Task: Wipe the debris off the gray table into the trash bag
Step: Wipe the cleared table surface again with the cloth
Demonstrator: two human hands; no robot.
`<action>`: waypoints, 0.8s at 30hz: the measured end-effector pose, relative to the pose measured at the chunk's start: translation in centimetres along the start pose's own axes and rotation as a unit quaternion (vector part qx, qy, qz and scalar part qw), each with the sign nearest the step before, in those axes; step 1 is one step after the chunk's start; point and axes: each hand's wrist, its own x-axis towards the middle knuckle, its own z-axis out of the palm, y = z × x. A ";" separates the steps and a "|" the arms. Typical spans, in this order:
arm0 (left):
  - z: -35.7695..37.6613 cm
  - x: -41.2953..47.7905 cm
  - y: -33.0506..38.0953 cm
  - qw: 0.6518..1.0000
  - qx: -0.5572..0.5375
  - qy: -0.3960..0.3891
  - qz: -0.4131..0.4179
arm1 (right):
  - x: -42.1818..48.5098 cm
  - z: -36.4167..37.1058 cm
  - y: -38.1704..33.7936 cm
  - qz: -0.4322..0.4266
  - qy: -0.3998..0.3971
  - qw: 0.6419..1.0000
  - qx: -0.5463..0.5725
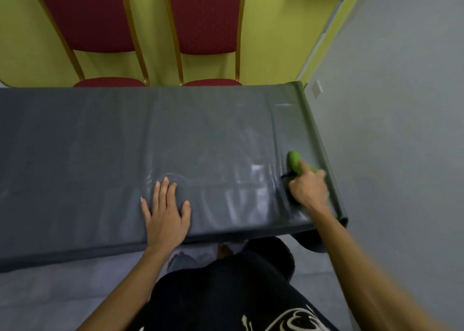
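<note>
— Two hands on the gray table (100,140), and they're doing very different jobs. Talk me through the left hand (165,212).

— Flat on the cover, fingers spread and straight, palm pressed down near the front edge, roughly mid-table. Nothing held in it.

— And the right hand (309,189)?

— Way out by the right end of the table, fingers curled around a green wiping tool (294,162). The green part pokes out past the fingers toward the far side, lying on the surface. There's motion blur there, so I can't say whether it's a cloth, a sponge or a brush.

— I see something dark under that hand too.

— A thin dark sliver just left of the knuckles; too smeared to name.

— Any debris?

— None I can make out on the shiny gray surface. It's wrinkled, catching light.

— Trash bag?

— A dark shape (310,240) hangs below the table's near right corner, behind the right forearm; possibly the bag, I can't confirm.

— Background?

— Two red chairs (208,17) tucked in across the table, yellow-green wall (155,29) behind.
</note>
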 end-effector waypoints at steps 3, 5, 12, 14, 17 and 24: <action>-0.5 0.3 2.2 0.996 -0.061 -0.026 -0.061 | -5.0 2.4 -3.7 -0.145 -0.079 0.986 0.002; -0.7 0.4 4.6 0.996 -0.077 -0.037 -0.042 | -7.7 3.8 -4.6 -0.206 -0.093 0.974 -0.019; 0.9 -0.7 9.1 0.988 -0.032 -0.117 0.099 | -3.4 -0.2 3.0 -0.095 -0.025 0.991 -0.088; 1.3 -0.8 8.2 0.987 -0.017 -0.106 0.119 | -1.7 -1.8 6.1 -0.031 -0.004 0.996 -0.083; 1.6 -0.8 7.3 0.988 -0.014 -0.090 0.128 | -1.8 -1.9 6.6 0.005 -0.003 0.998 -0.058; 2.1 -1.0 7.2 0.986 0.019 -0.082 0.144 | -7.9 2.4 0.5 -0.104 -0.067 0.992 -0.012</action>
